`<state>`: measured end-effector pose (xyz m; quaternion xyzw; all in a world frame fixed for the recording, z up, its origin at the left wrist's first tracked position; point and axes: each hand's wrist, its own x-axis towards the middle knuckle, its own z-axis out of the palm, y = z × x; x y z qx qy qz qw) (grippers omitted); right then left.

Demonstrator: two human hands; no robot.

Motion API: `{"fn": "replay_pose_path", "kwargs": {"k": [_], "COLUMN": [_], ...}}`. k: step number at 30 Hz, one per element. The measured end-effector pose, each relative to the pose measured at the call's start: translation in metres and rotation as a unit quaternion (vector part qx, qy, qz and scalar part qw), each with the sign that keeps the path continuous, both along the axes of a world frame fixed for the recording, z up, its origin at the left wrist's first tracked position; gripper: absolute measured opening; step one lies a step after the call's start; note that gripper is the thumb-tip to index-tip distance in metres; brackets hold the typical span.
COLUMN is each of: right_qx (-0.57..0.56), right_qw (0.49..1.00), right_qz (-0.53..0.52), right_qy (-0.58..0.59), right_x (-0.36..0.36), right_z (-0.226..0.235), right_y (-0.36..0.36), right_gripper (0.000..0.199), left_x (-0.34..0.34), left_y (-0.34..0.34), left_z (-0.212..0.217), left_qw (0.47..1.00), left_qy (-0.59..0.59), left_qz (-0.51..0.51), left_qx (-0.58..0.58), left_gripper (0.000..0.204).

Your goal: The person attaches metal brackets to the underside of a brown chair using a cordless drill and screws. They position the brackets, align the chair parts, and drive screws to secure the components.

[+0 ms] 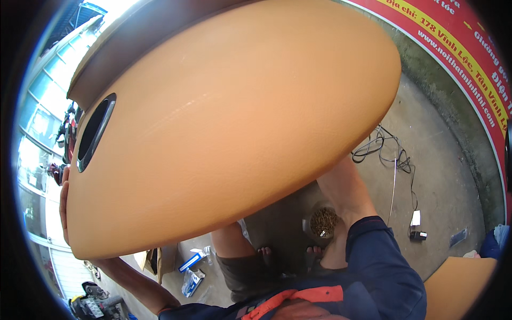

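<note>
A large tan panel [229,122], padded and covered in a leather-like skin, fills most of the view and is held up before me. Its right end is rounded, and pale scuff marks show near its middle. Toward its left end is an oval opening with a glossy dark rim [110,118]. My left hand [64,205] grips the panel's left edge, fingers wrapped over the side. The right forearm [349,186] goes up behind the panel's lower right edge, which hides that hand and its hold. A brown flange [122,40] runs along the panel's top left.
A tangled black cable [381,146] and a black adapter [418,235] lie on the floor at right. Between my legs stands a bowl of small brass-coloured pieces [323,221]. Blue-and-white boxes [193,282] lie lower left, near a motorbike [95,304]. Another tan piece [461,288] sits lower right.
</note>
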<state>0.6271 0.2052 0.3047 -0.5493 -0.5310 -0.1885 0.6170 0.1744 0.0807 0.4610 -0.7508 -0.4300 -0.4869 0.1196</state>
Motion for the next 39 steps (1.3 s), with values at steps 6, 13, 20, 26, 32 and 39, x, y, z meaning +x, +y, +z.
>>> {"fn": "replay_pose_path", "kwargs": {"k": [6,13,20,26,32,39], "right_qx": [0.004,0.003,-0.005,-0.008,0.008,0.015], "right_qw": [1.000,1.000,1.000,1.000,1.000,1.000], "right_qz": [-0.002,-0.008,0.007,-0.004,0.007,0.000], "right_qy": [0.003,-0.001,-0.001,-0.001,-0.001,0.005], "right_x": [-0.003,0.000,-0.010,0.003,-0.018,-0.008], "right_z": [-0.005,-0.005,-0.004,-0.003,-0.009,-0.011], "right_y": [-0.003,-0.006,-0.009,-0.017,0.003,-0.014], "right_gripper": [0.041,0.040,0.039,0.038,0.038,0.037], "left_x": [-0.012,-0.008,-0.010,0.017,0.079,0.086], "left_y": [-0.002,-0.001,-0.015,-0.066,-0.093,-0.072], "left_z": [0.008,0.015,0.013,0.026,0.045,0.042], "left_qw": [0.999,0.999,0.995,0.983,0.934,0.946], "left_qy": [0.009,-0.010,-0.049,0.164,0.354,0.317], "left_qz": [-0.029,-0.035,-0.072,-0.012,0.039,0.054], "left_qx": [-0.020,-0.033,-0.039,0.084,0.028,0.041], "left_gripper": [0.049,0.046,0.082,0.086,0.068,0.043]}}
